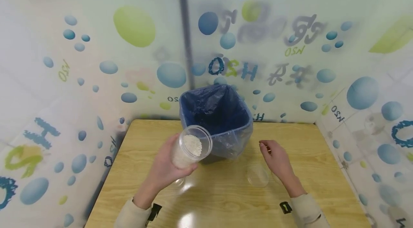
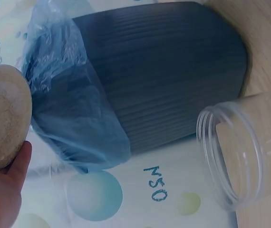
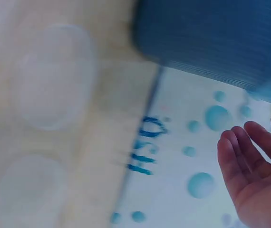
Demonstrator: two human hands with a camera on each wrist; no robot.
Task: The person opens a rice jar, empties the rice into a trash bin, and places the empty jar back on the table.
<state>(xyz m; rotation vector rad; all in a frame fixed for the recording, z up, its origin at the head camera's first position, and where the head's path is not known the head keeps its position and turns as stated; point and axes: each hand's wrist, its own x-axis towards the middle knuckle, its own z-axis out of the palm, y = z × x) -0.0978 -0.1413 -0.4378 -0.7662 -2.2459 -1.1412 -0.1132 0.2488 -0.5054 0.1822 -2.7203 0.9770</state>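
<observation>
My left hand [image 1: 164,167] grips a clear plastic jar [image 1: 180,155] of white grains, which look like rice. The jar is tilted, its open mouth facing up beside the bin's near left rim. Below that hand, the left wrist view shows a second clear jar [image 2: 261,149], uncapped, on the table. My right hand [image 1: 278,160] hovers right of the bin, fingers loosely bent and holding nothing. Two round clear discs, apparently lids, lie beneath it: one lid [image 3: 54,78] nearer the bin, the other lid [image 3: 31,194] beside it.
A blue bin [image 2: 164,71] lined with a translucent blue bag [image 1: 230,143] stands at the back middle of the wooden table [image 1: 219,203]. Patterned curtain walls [image 1: 138,59] close in the back and both sides.
</observation>
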